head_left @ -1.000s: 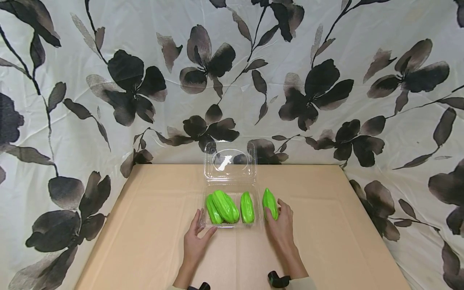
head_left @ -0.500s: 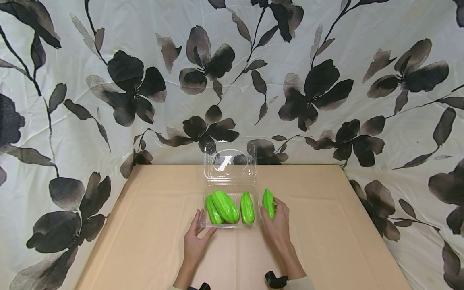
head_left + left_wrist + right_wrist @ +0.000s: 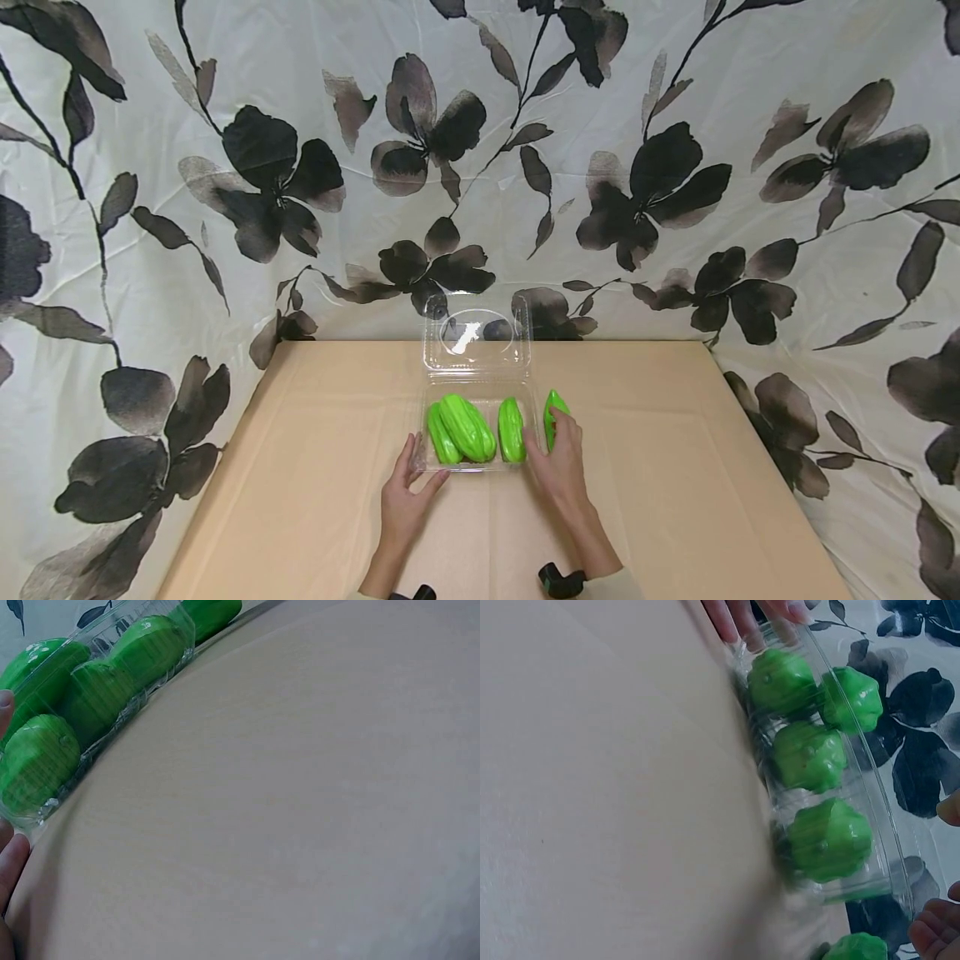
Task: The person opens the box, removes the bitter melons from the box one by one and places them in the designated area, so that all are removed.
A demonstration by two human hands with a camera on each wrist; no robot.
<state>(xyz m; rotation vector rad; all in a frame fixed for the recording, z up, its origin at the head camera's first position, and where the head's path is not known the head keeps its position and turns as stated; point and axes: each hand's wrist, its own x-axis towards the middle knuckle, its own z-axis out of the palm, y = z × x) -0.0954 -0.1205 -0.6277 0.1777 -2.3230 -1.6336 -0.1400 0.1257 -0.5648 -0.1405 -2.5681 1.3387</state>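
Observation:
A clear plastic clamshell container (image 3: 480, 468) stands on the table with several ridged, bright green, pepper-like vegetables (image 3: 467, 427) in it; one lies on top of the others at the left. My left hand (image 3: 405, 504) holds its near left corner, thumb at the front rim and fingers along the left side. One more green vegetable (image 3: 553, 402) lies just outside the right wall, partly hidden by my right hand (image 3: 561, 467). The right fingers (image 3: 930, 930) extend over that piece, while the thumb (image 3: 951, 808) is beside the container's right edge. Nothing is gripped in the right hand.
The container's transparent lid (image 3: 476, 354) stands raised at the far side, near the table's back edge. A tan surface covers the table (image 3: 675, 500). Behind it hangs a white cloth (image 3: 525, 233) with dark flowers.
My right hand has let go of the outer green vegetable and moved left over it, its thumb now by the container's right edge. The left hand and container have stayed put.

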